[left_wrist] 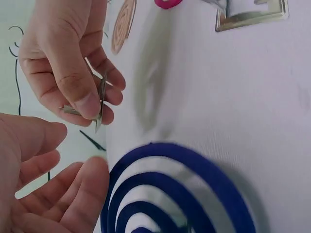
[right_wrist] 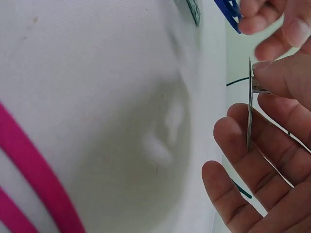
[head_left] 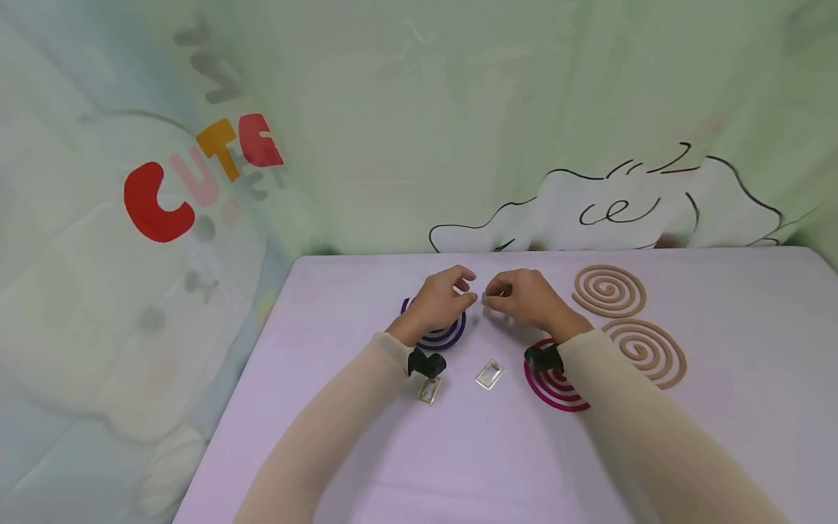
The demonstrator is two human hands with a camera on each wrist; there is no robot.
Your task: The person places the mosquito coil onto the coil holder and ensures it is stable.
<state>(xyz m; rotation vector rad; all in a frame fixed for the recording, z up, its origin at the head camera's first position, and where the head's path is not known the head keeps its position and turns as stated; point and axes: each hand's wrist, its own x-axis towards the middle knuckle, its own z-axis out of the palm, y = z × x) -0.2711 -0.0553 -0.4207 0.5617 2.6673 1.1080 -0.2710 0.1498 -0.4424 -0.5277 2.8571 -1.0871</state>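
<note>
On the near side of the hands, upon the table point(head_left: 458, 466), lie a metal coil stand point(head_left: 429, 391) beside the left sleeve point(head_left: 347, 411) and a second metal stand point(head_left: 489, 374) to its right. More to the right, the pink mosquito coil point(head_left: 556, 397) and the nearer tan coil point(head_left: 648, 349) are partly hidden by the right sleeve point(head_left: 628, 407). Toward the far left corner, the purple-blue coil point(head_left: 452, 337) lies below the left hand point(head_left: 440, 300), whose thumb and fingers are apart and hold nothing. The right hand point(head_left: 524, 295), toward the far edge, pinches a third metal stand point(left_wrist: 101, 97) in the air. This stand shows edge-on; its long axis, as I judge, points across the small gap to the left hand. The two hands do not touch. Near the far edge, right of the right hand, lies the farther tan coil point(head_left: 609, 291).
</note>
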